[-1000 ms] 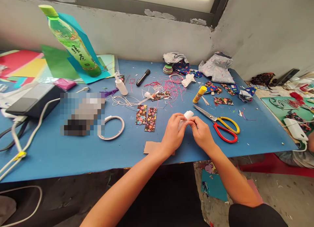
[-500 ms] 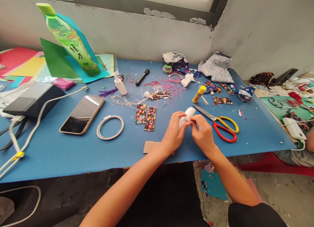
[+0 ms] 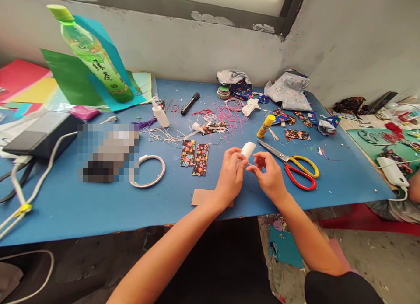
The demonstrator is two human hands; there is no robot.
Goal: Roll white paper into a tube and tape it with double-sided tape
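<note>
My left hand (image 3: 231, 175) is closed round a small white roll (image 3: 247, 149), whose upper end sticks out above my fingers. My right hand (image 3: 269, 175) is right beside it, thumb and forefinger pinched near the roll's lower part; I cannot make out whether anything is between them. Both hands hover over the blue table (image 3: 98, 203) near its front edge. Two floral fabric strips (image 3: 196, 157) lie just left of my left hand. A brown cardboard piece (image 3: 200, 197) lies under my left wrist. Red and yellow scissors (image 3: 295, 166) lie just right of my right hand.
A yellow glue stick (image 3: 266, 125), pink and white threads (image 3: 226, 113), a black marker (image 3: 191, 103), a small white bottle (image 3: 160, 113), a white ring (image 3: 149, 170), a blurred flat object (image 3: 106, 152) and a green drink bottle (image 3: 92, 54) are on the table. Fabric scraps (image 3: 288, 94) lie at the back.
My right hand has let go of the roll's top and drawn slightly away. The left hand keeps the roll, which now stands more upright.
</note>
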